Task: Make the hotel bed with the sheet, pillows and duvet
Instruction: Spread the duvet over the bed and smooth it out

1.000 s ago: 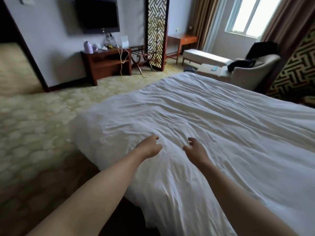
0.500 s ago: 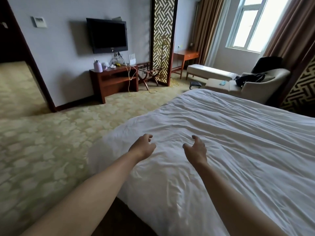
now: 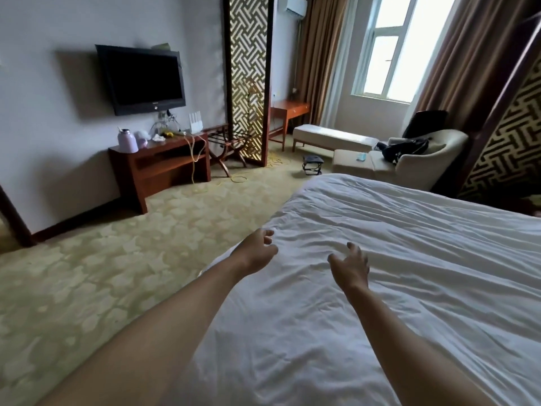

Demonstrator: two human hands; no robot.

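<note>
Item under inspection: the white duvet [image 3: 409, 273]. It lies spread across the bed [image 3: 304, 186], covers all of the top that I can see, and drapes over the near side and the foot corner towards the carpet [image 3: 117, 273].

Condition: the surface is not smooth. Long creases run across it towards the far side, with finer crumpling directly under my arms. No pillows are in view. Any sheet is hidden beneath the duvet, so I cannot report on it.

Grip state: the left grip [image 3: 257, 253] is near the bed's side edge with its fingers loosely curled, pinching nothing. The right grip [image 3: 349, 266] is further in over the duvet, with its fingers relaxed and slightly spread, also holding nothing. Whether either one touches the cloth, I cannot tell.

Handling assessment: I judge the duvet soft, limp and light for its bulk. It will fold and bunch rather than slide as one piece, and a pull at a single point will likely drag in new creases. The better hold is along the hanging side edge or at the foot corner, both grips well apart, with a pull outward to draw the creases flat. Flat palms should do for the smaller wrinkles.

Surroundings: a television [image 3: 140, 79] on the wall and an armchair [image 3: 421, 162] beyond the bed's foot.
</note>
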